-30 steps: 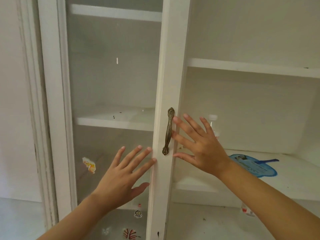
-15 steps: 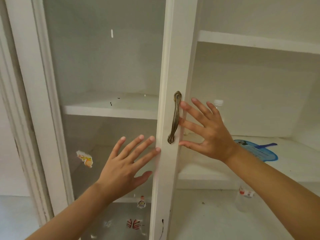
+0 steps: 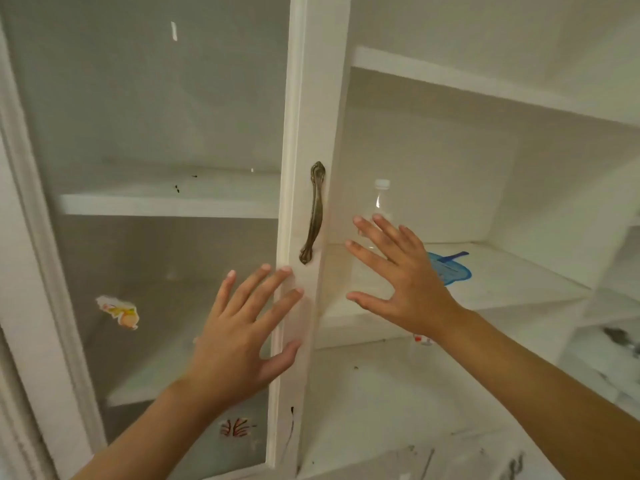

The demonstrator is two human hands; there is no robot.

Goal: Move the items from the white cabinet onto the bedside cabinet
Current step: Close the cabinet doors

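Observation:
The white cabinet (image 3: 485,81) fills the head view, its right side standing open. On its middle shelf (image 3: 512,282) stands a clear plastic bottle (image 3: 381,202) with a white cap, and a blue fan (image 3: 450,270) lies flat beside it. My right hand (image 3: 398,278) is spread open inside the opening, in front of the bottle and covering its lower part, holding nothing. My left hand (image 3: 242,327) is open too, fingertips pressed on the frame of the glass door (image 3: 298,133) just below the bronze handle (image 3: 313,213).
Worn stickers (image 3: 119,311) mark the glass pane of the door. A second bottle with a red label (image 3: 420,341) shows on the lower shelf behind my right wrist. More shelves (image 3: 616,341) stand at the far right.
My right hand has moved right, away from the door handle and further into the cabinet toward the bottle. The camera has tilted up and closer. My left hand stays on the door frame.

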